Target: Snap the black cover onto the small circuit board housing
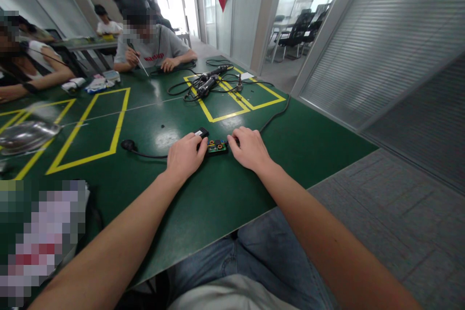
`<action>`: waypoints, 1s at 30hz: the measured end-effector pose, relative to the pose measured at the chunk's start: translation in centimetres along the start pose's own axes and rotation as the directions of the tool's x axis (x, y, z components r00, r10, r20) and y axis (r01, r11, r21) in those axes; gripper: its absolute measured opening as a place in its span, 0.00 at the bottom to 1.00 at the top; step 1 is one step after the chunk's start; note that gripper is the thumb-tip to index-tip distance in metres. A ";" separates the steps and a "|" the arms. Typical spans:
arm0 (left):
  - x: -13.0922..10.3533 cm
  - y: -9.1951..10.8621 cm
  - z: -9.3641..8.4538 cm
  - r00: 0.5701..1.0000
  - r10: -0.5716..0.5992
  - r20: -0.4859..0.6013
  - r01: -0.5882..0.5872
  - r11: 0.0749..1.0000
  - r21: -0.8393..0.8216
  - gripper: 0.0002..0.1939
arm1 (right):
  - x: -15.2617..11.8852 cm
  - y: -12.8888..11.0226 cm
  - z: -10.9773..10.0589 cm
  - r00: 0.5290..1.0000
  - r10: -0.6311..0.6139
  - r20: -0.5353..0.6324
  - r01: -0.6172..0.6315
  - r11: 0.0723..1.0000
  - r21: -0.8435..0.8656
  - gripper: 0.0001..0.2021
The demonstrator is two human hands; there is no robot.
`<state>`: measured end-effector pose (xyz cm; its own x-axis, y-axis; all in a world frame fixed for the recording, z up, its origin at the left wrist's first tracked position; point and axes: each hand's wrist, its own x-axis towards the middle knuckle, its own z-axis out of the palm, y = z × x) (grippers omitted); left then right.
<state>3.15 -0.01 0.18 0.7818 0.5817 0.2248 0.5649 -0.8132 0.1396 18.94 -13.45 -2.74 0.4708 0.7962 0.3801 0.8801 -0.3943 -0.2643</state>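
Note:
An opened power adapter's circuit board [217, 147] lies on the green table, its coils and components bare. My left hand [186, 156] is closed on the board's left end, thumb along its edge. Just behind those fingers rests a black casing piece [202, 131] with a white label. From under my left hand a black cord runs left to a plug [128, 145]. My right hand [250, 147] is pinched at the board's right end, where a black cable [276, 118] leads off; the fingertips partly hide the join.
Two electric screwdrivers [209, 82] with tangled cords lie within yellow tape outlines ahead. A metal dish [27, 136] sits far left, and a blurred package [47, 237] at near left. Across the table, a person [154, 43] holds a thin tool. The table's right edge [343, 169] slants past my right arm.

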 end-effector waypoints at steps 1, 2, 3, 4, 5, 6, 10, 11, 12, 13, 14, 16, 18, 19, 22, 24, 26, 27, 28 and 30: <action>0.0 0.0 0.0 1.000 -0.001 0.000 0.001 1.000 -0.001 0.23 | 0.0 0.0 0.0 1.000 -0.003 0.005 0.003 1.000 -0.004 0.16; 0.0 0.0 0.0 1.000 -0.003 -0.001 0.003 1.000 -0.002 0.23 | 0.0 -0.1 -0.1 1.000 -0.004 0.013 0.004 1.000 -0.010 0.16; 0.0 0.0 0.0 1.000 -0.004 -0.003 0.004 1.000 -0.004 0.23 | 0.0 -0.1 -0.1 1.000 -0.004 0.022 0.005 1.000 -0.017 0.16; 0.0 0.0 0.0 1.000 -0.005 -0.004 0.005 1.000 -0.006 0.22 | 0.0 -0.2 -0.2 0.999 -0.002 0.032 0.002 1.000 -0.024 0.16; 0.0 0.0 0.0 1.000 -0.003 -0.006 0.003 1.000 -0.007 0.22 | 0.0 -0.2 -0.3 0.999 0.003 0.040 -0.002 1.000 -0.029 0.16; 0.0 0.0 0.0 1.000 0.000 -0.006 0.000 1.000 -0.008 0.22 | 0.0 -0.3 -0.3 0.999 0.007 0.045 -0.006 0.999 -0.034 0.17; 0.1 -0.2 0.2 1.000 0.017 -0.005 -0.017 1.000 -0.017 0.22 | -0.1 -0.2 -0.3 1.000 0.006 0.030 -0.005 0.999 -0.040 0.16; 0.1 -0.3 0.3 1.000 0.025 -0.007 -0.025 0.999 -0.020 0.22 | -0.1 -0.2 -0.3 1.000 0.002 0.022 -0.001 0.999 -0.038 0.16; 0.2 -0.3 0.4 0.999 0.034 -0.007 -0.035 0.999 -0.024 0.22 | -0.1 -0.2 -0.2 1.000 0.000 0.015 0.000 0.999 -0.037 0.16; 0.2 -0.4 0.5 0.999 0.044 -0.008 -0.044 0.999 -0.026 0.22 | 0.0 -0.1 -0.2 1.000 0.000 0.011 0.001 0.999 -0.036 0.16; 0.2 -0.4 0.5 0.999 0.052 -0.008 -0.052 0.998 -0.027 0.22 | 0.0 -0.1 -0.1 1.000 0.001 0.008 0.000 0.999 -0.036 0.16; 0.2 -0.5 0.6 0.998 0.061 -0.008 -0.061 0.998 -0.025 0.23 | 0.0 -0.1 -0.1 1.000 0.005 0.007 -0.005 0.999 -0.038 0.16; 0.2 -0.5 0.6 0.998 0.064 -0.006 -0.064 0.998 -0.020 0.23 | 0.0 -0.1 -0.2 1.000 0.008 0.010 -0.007 0.999 -0.042 0.16; 0.2 -0.5 0.6 0.998 0.064 -0.007 -0.064 0.998 -0.019 0.23 | 0.0 -0.1 -0.2 1.000 0.008 0.011 -0.008 0.999 -0.044 0.16; 0.1 -0.4 0.5 0.998 0.053 -0.014 -0.053 0.998 -0.031 0.21 | 0.0 -0.1 -0.1 1.000 0.008 0.008 -0.008 0.999 -0.050 0.16; 0.2 -0.3 0.4 0.999 0.034 -0.018 -0.035 0.998 -0.043 0.18 | 0.0 -0.1 -0.1 1.000 0.009 0.004 -0.008 0.999 -0.052 0.16; 0.2 -0.3 0.4 1.000 0.019 -0.015 -0.020 0.999 -0.047 0.16 | 0.0 -0.1 0.0 1.000 0.010 0.005 -0.010 0.998 -0.054 0.16; 0.2 -0.3 0.4 1.000 0.016 -0.014 -0.016 0.999 -0.047 0.16 | 0.0 -0.1 0.0 1.000 0.011 0.007 -0.011 0.998 -0.055 0.16; 0.3 -0.3 0.4 1.000 0.016 -0.013 -0.017 0.999 -0.048 0.16 | 0.0 -0.2 0.0 1.000 0.013 0.009 -0.013 0.998 -0.055 0.16; 0.3 -0.3 0.5 1.000 0.019 -0.014 -0.020 0.998 -0.052 0.15 | 0.1 -0.2 0.0 1.000 0.021 0.015 -0.020 0.998 -0.056 0.16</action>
<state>3.33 0.45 -0.28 0.7887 0.5656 0.2407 0.5349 -0.8245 0.1846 18.79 -13.31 -2.63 0.4884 0.7942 0.3615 0.8724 -0.4357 -0.2215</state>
